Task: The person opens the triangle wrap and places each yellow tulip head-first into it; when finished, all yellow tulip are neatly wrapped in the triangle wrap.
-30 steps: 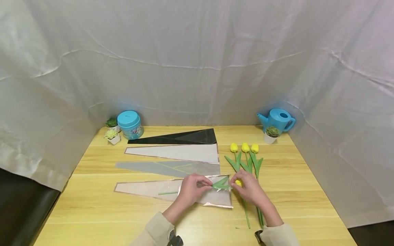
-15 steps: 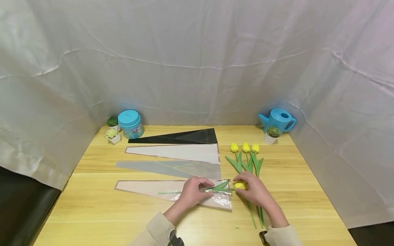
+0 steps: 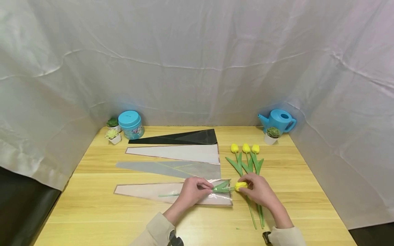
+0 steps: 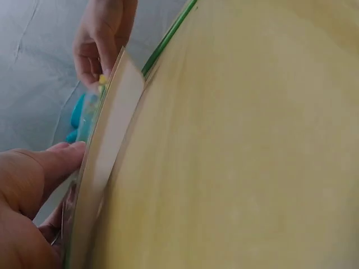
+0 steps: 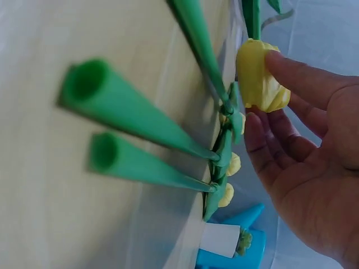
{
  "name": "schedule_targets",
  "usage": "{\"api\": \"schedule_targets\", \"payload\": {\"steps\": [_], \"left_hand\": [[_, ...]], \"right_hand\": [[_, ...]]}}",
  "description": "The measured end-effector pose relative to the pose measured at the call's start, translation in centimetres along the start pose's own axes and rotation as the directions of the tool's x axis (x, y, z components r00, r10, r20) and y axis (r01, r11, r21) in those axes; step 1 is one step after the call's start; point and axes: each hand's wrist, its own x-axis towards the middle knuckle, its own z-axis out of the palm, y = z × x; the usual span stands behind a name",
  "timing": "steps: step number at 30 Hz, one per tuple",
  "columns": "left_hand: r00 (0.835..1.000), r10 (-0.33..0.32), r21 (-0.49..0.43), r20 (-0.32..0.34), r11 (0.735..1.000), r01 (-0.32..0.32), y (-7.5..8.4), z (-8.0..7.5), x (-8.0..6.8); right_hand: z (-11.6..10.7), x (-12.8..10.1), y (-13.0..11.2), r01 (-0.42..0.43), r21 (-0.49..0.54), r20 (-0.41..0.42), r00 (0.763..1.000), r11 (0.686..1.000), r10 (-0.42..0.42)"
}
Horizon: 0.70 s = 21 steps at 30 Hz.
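Note:
A yellow artificial tulip (image 3: 240,186) lies sideways, its stem and leaves inside a flat clear-fronted flower sleeve (image 3: 144,190) with a pale back and dark edging. Its bloom sticks out past the sleeve's wide right end. My right hand (image 3: 261,190) holds that bloom between thumb and fingers, seen close in the right wrist view. With thumb and fingertips, my left hand (image 3: 194,190) pinches the sleeve around the stem, just left of the leaves. Three more tulips (image 3: 246,164) lie side by side on the table, partly beneath my right hand.
Behind the sleeve in use lie a grey sleeve (image 3: 172,168), a white one (image 3: 184,152) and a black one (image 3: 184,137). At the back left stand a blue jar (image 3: 130,124) and two small potted succulents (image 3: 113,135). A blue watering can (image 3: 278,120) and another succulent (image 3: 272,135) stand back right.
My right hand has shifted slightly right and now shows the bloom between its fingers. The sleeve's wide end has flattened, with its film over the leaves. My left hand has stayed near the same spot.

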Motion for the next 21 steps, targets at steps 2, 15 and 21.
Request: {"api": "schedule_targets", "payload": {"steps": [2, 15, 21], "left_hand": [[1.0, -0.005, -0.036, -0.007, 0.999, 0.005, 0.3, -0.1, 0.0], [0.996, 0.041, -0.063, -0.075, 0.997, -0.046, 1.7, -0.2, 0.1], [0.995, 0.038, -0.071, -0.087, 0.996, -0.045, 2.0, -0.1, 0.1]], "right_hand": [[-0.2, 0.0, -0.2, -0.007, 0.015, -0.026, 1.0, 1.0, 0.007], [-0.6, -0.4, -1.2, 0.035, 0.05, -0.131, 0.991, 0.998, -0.028], [-0.3, -0.3, -1.7, 0.07, 0.103, -0.139, 0.989, 0.992, -0.056]]}}
